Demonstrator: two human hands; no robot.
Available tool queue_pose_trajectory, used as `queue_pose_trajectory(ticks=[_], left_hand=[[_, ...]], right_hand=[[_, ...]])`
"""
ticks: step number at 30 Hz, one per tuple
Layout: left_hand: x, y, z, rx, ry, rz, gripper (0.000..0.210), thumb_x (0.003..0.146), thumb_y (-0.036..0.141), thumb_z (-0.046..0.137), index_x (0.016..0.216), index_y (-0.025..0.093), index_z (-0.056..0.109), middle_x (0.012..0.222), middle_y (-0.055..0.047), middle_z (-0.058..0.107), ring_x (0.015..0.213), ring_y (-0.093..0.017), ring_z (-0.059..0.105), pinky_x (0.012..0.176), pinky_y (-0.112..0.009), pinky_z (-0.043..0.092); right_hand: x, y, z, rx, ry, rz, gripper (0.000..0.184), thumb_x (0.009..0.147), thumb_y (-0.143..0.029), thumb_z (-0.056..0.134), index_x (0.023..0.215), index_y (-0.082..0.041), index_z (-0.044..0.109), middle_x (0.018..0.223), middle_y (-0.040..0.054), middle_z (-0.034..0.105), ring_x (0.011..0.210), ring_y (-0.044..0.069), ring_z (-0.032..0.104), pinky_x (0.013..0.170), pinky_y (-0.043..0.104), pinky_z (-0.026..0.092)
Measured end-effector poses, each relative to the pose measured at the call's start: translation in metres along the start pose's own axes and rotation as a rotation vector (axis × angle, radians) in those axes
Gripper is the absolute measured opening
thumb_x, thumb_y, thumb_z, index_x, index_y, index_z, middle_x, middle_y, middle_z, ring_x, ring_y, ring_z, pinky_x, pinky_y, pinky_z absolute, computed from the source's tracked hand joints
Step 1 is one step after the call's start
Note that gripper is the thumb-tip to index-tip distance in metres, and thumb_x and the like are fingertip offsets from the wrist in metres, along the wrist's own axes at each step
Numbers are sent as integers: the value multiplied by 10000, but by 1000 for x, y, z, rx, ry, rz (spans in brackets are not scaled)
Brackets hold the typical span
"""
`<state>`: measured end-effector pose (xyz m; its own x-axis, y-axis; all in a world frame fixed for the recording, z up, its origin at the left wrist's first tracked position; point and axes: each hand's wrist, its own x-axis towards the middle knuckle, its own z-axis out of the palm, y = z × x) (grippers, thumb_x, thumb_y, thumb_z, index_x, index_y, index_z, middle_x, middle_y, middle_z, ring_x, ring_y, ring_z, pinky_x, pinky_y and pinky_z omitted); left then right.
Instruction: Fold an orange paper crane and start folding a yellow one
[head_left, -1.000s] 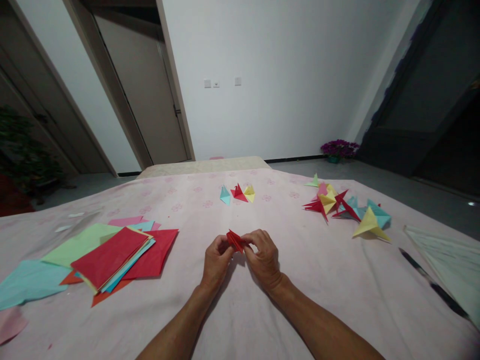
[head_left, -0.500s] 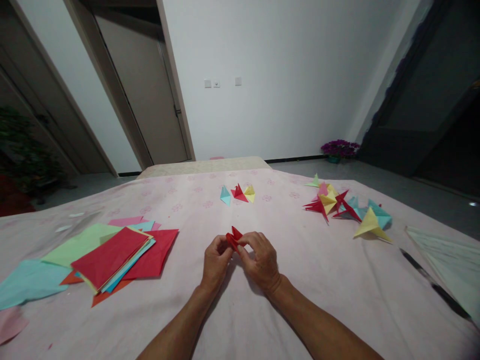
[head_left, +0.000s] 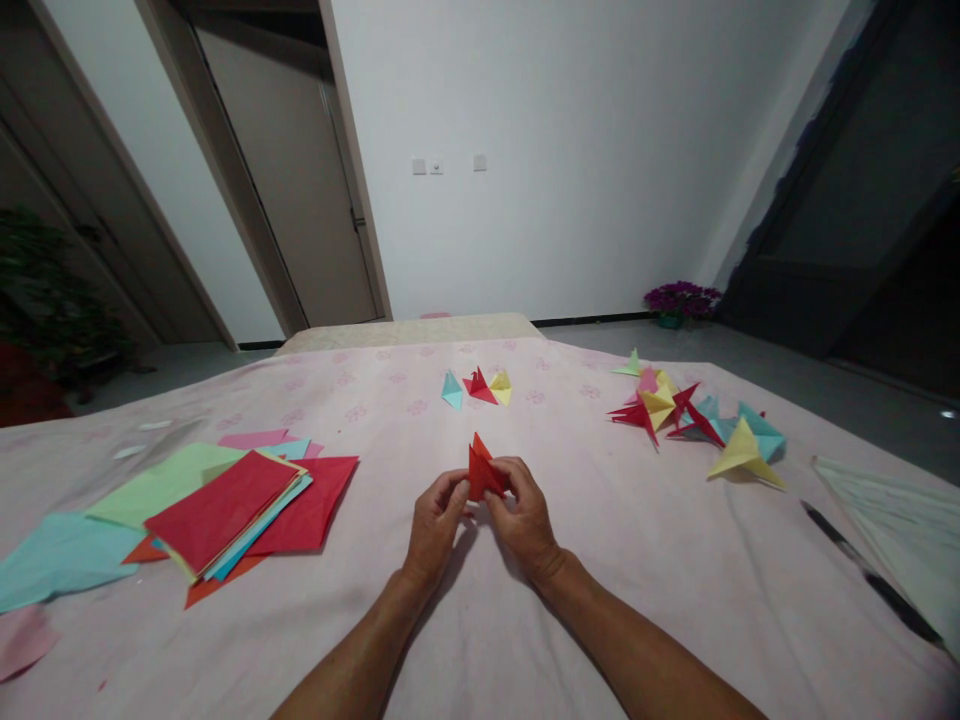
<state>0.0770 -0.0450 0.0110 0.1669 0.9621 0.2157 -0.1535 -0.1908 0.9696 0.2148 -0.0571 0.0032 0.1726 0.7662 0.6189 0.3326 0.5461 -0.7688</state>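
A small piece of folded red origami paper (head_left: 484, 472) is held up between my two hands, its pointed tip upward. My left hand (head_left: 438, 515) pinches its left edge between thumb and fingers. On the other side, my right hand (head_left: 523, 520) grips the lower right part, with the thumb across the front. Fingers cover the paper's lower edges. Beyond the hands stand three small folded pieces: a light blue one (head_left: 451, 390), a red one (head_left: 478, 388) and a yellow one (head_left: 502, 386).
Coloured paper sheets (head_left: 225, 510) lie stacked and spread at the left. Several folded paper figures (head_left: 660, 404) are heaped at the right, a yellow one (head_left: 742, 455) nearest. A black pen (head_left: 870, 570) lies beside a printed sheet (head_left: 900, 520). A pinkish flowered cloth (head_left: 360, 640) covers the table.
The red folded paper has turned in my fingers; its point now stands upright and a broader face shows. Both hands have stayed nearly in place, still gripping it.
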Motion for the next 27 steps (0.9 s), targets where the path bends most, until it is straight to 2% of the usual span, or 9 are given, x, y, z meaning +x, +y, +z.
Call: queue_pose_trajectory(ticks=[5, 9, 11, 13, 16, 19, 22, 27], left_hand=[[3, -5, -1, 22, 52, -15, 289, 854, 397, 636, 1011, 162, 693, 933, -81, 724, 810, -184, 664, 650, -258, 512], [6, -13, -3, 41, 110, -12, 327, 792, 350, 712, 1065, 176, 667, 1057, -102, 698, 920, -202, 661, 722, -281, 529], [8, -14, -3, 5, 151, -29, 406, 761, 344, 744, 1122, 189, 639, 1163, -118, 664, 979, -206, 651, 752, -287, 533], [9, -13, -3, -60, 143, -67, 476, 745, 358, 761, 1166, 194, 614, 1191, -124, 653, 918, -188, 659, 712, -276, 529], [10, -12, -3, -123, 63, -124, 493, 754, 401, 750, 1169, 166, 628, 1015, -98, 707, 727, -147, 644, 609, -240, 483], [11, -13, -4, -113, 55, -119, 402, 749, 415, 752, 1036, 139, 694, 832, -53, 713, 651, -125, 603, 575, -221, 436], [12, -13, -5, -109, 79, -114, 321, 748, 418, 752, 907, 142, 705, 765, -26, 694, 614, -108, 567, 558, -213, 413], [10, -8, -3, -96, 61, -105, 293, 747, 401, 752, 848, 137, 676, 718, -10, 659, 583, -96, 529, 535, -204, 395]], right_hand=[[4, 2, 2, 246, 46, 290, 287, 797, -184, 594, 1084, -196, 610, 1049, 69, 676, 922, 205, 656, 813, 346, 550], [5, -2, 4, 372, 83, 391, 311, 764, -248, 672, 1063, -187, 614, 998, 66, 702, 848, 195, 679, 748, 323, 568], [5, -3, 5, 398, 99, 416, 334, 744, -275, 705, 1056, -190, 617, 979, 62, 709, 833, 198, 685, 724, 322, 575], [4, -3, 6, 408, 101, 421, 354, 733, -293, 727, 1055, -192, 620, 971, 61, 712, 831, 202, 690, 722, 326, 580], [3, -3, 6, 395, 82, 412, 375, 735, -303, 738, 1071, -187, 617, 937, 58, 710, 818, 197, 687, 728, 324, 582], [1, -4, 7, 373, 54, 415, 388, 733, -279, 736, 1088, -192, 609, 932, 58, 700, 791, 184, 673, 705, 309, 580], [1, -6, 7, 387, 29, 410, 398, 725, -255, 724, 1102, -207, 605, 1024, 69, 683, 804, 179, 663, 700, 303, 577], [2, -7, 7, 455, -15, 447, 469, 703, -259, 723, 1149, -215, 585, 1054, 65, 662, 798, 179, 665, 685, 303, 570]])
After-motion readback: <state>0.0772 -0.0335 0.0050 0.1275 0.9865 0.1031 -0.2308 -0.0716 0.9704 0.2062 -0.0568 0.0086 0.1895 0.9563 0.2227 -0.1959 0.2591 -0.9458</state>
